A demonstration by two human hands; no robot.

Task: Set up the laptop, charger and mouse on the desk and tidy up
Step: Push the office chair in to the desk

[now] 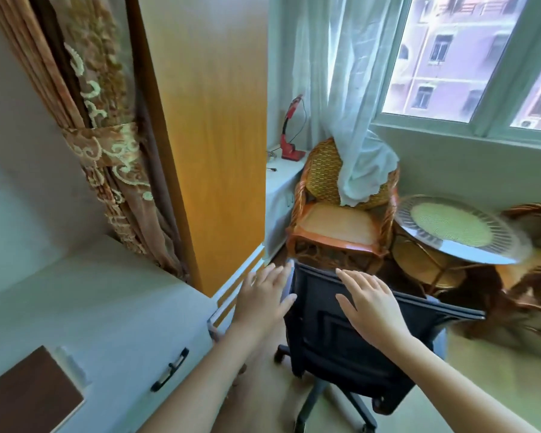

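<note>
— What are your hands doing?

— Both are reaching forward with fingers spread, gripping nothing. My left hand (264,296) is hovering at the left edge of the black chair (350,335) back; my right hand (370,303) is lying over its top, whether touching I cannot tell.

— Where are the laptop, charger and mouse?

— None is showing. The white desk (85,304) is sitting at eight o'clock, its drawer (169,367) shut, contents hidden.

— And the room?

— A wicker chair (338,210) is standing at twelve o'clock under a white curtain (353,104), a round table (459,232) at two, a red lamp (289,135) on the sill.
</note>
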